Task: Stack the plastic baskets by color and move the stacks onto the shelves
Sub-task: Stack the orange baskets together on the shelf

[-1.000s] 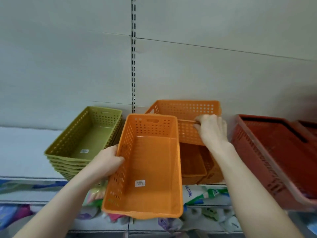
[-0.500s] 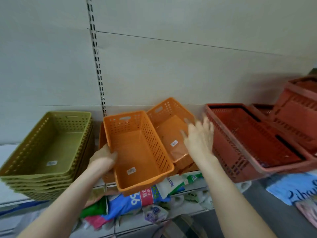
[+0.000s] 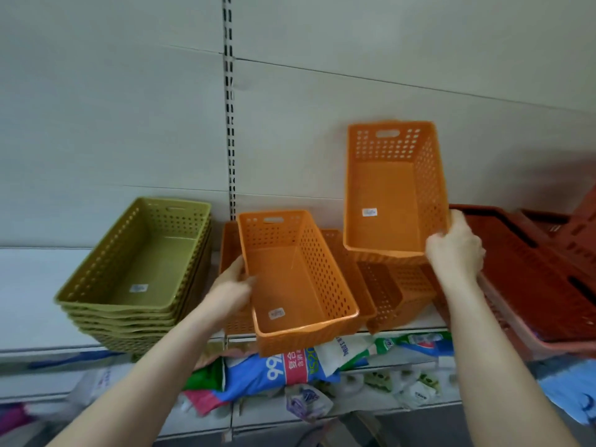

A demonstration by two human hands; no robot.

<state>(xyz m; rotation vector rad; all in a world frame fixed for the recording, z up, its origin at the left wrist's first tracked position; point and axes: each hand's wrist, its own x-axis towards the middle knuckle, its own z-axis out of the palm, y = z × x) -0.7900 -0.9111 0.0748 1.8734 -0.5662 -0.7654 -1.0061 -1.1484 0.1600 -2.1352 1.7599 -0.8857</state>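
Right hand (image 3: pixel 454 256) now grips a second orange basket (image 3: pixel 387 195) (fingers were open).

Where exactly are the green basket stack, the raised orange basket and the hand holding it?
green basket stack (image 3: pixel 151 262), head view, inner floor of the top basket
raised orange basket (image 3: pixel 387 195), head view, middle of its inner floor
right hand (image 3: pixel 454 253), head view, back of the hand by the basket's near corner
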